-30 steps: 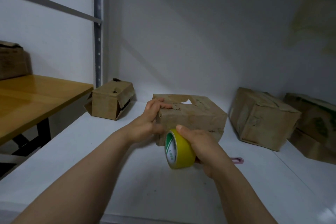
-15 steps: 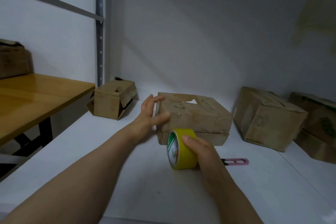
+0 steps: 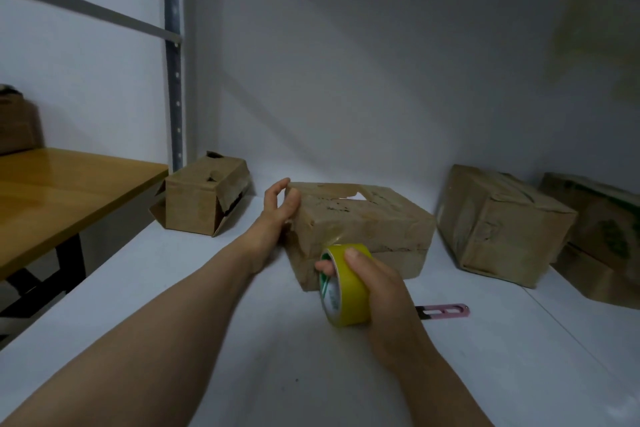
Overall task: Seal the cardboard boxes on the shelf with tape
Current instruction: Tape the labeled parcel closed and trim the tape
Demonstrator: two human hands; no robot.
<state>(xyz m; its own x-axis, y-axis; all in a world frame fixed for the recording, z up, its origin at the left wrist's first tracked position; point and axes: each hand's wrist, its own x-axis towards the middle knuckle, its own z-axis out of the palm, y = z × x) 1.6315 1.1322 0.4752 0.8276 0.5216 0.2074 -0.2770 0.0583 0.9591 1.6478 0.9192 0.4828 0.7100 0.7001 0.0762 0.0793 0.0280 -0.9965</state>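
Yellow tape roll [image 3: 346, 288] w/ green-and-white print on its inner core sits in the right hand [image 3: 381, 291], clamped: thumb over the top of the roll, fingertips hooked into the core from the left side. Roll is held on edge, low in front of the near face of the centre box [image 3: 367, 222]; can't tell if it actually touches the cardboard.

Centre box = flat, worn cardboard box, mid-shelf, top flaps down but w/ a torn gap near the back edge. Left hand [image 3: 277, 210] grips its top-left corner, fingers curled over the corner, thumb against the near side.

White shelf [image 3: 166, 291] also carries:
- small box [image 3: 204, 198], back left by the metal upright [image 3: 173, 55], a side flap hanging open
- crumpled box [image 3: 498, 222] to the right, just beside the centre box but apart
- printed box [image 3: 602, 218] far right w/ green markings, stacked on another box [image 3: 595, 282]
- pink utility knife [image 3: 446, 310] lying flat on the shelf, just right of the right wrist

Wooden desk [image 3: 62, 191] stands left of the shelf, w/ one more cardboard box [image 3: 17, 125] on it at the frame edge.
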